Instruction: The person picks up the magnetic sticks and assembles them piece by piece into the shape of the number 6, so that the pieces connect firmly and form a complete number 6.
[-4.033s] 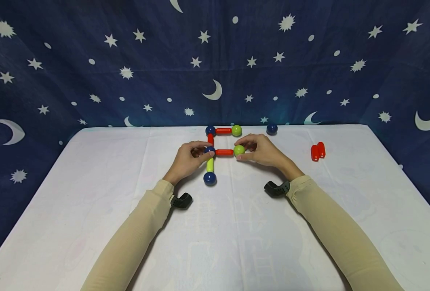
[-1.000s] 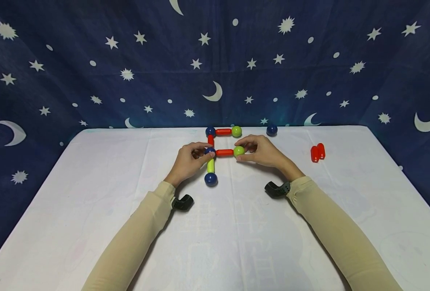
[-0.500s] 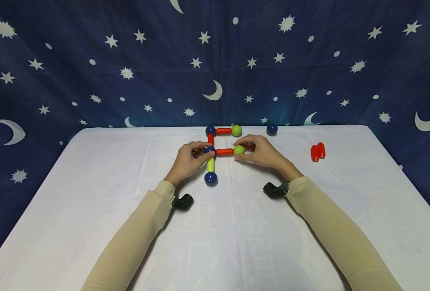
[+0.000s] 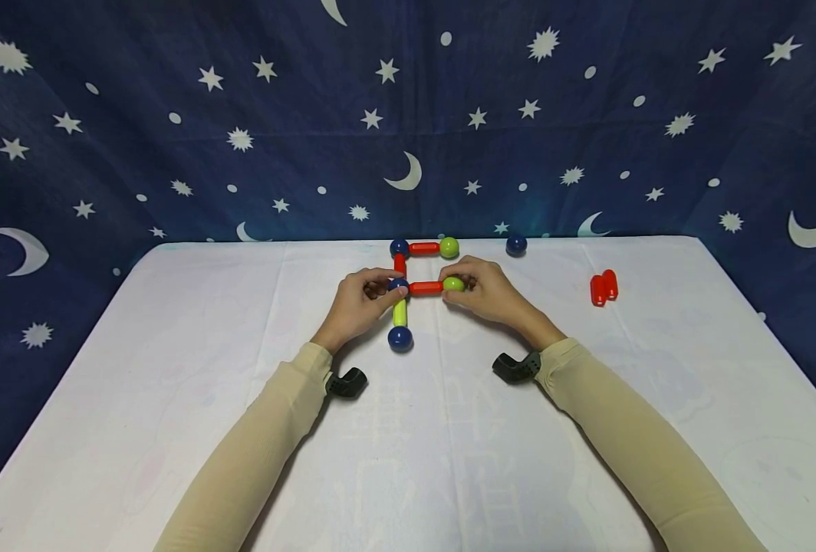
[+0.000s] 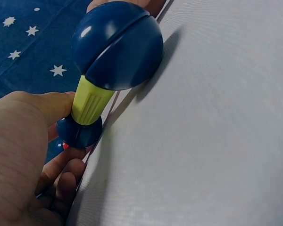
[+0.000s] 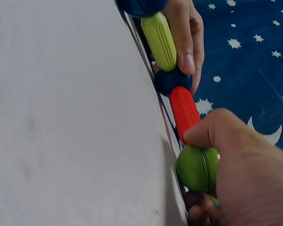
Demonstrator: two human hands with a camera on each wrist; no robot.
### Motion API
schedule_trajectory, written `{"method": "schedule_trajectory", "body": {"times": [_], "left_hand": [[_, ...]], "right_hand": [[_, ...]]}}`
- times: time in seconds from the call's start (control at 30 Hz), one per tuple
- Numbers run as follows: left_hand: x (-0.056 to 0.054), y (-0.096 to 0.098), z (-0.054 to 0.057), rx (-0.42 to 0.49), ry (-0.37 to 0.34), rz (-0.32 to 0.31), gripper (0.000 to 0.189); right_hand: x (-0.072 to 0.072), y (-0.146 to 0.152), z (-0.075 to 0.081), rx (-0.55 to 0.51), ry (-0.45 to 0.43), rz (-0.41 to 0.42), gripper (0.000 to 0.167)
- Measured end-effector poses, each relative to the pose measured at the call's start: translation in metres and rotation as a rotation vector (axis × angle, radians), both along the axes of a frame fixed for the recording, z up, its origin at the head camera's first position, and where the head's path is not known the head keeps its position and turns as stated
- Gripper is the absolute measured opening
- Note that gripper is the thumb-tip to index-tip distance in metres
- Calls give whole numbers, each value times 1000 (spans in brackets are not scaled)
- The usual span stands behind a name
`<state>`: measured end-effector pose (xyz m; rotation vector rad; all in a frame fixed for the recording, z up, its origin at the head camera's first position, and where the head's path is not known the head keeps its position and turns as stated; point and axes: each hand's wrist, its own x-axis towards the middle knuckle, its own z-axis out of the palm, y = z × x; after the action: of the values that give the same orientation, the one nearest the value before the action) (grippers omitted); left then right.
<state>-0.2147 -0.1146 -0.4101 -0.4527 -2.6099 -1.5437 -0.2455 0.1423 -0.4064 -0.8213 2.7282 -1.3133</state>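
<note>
Magnetic balls and rods form an F shape at the table's far middle. My left hand (image 4: 360,303) pinches its middle blue ball (image 4: 397,284) between thumb and fingers. From that ball a red rod (image 4: 426,288) runs right to a green ball (image 4: 453,284). My right hand (image 4: 491,291) pinches this green ball, and in the right wrist view its thumb reaches the rod's end. A yellow-green rod (image 4: 399,313) leads nearer to another blue ball (image 5: 118,47). Behind, a red rod (image 4: 399,264) joins the far blue ball (image 4: 399,247), then another red rod (image 4: 425,248) and green ball (image 4: 449,248).
A loose blue ball (image 4: 516,245) lies by the far edge, right of the F shape. Two red rods (image 4: 604,287) lie side by side farther right. White cloth covers the table (image 4: 422,460); a dark blue star-patterned curtain (image 4: 297,123) hangs behind it.
My right hand has shifted slightly left, its fingertips sliding farther over the green ball toward the red rod. The left hand and the joined pieces stay nearly where they were.
</note>
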Motion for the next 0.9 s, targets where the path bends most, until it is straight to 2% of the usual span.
{"method": "schedule_trajectory", "body": {"times": [0.33,0.5,0.9], "left_hand": [[0,1,1,-9,-2,6,30],[1,1,1,-11,5,4,29],[0,0,0,-11,2,2,29]], "right_hand": [[3,-3,-1,-30,60,-53,18],[4,-1,0,-33,120,-89,6],[1,7,5,28,56,-123,18]]}}
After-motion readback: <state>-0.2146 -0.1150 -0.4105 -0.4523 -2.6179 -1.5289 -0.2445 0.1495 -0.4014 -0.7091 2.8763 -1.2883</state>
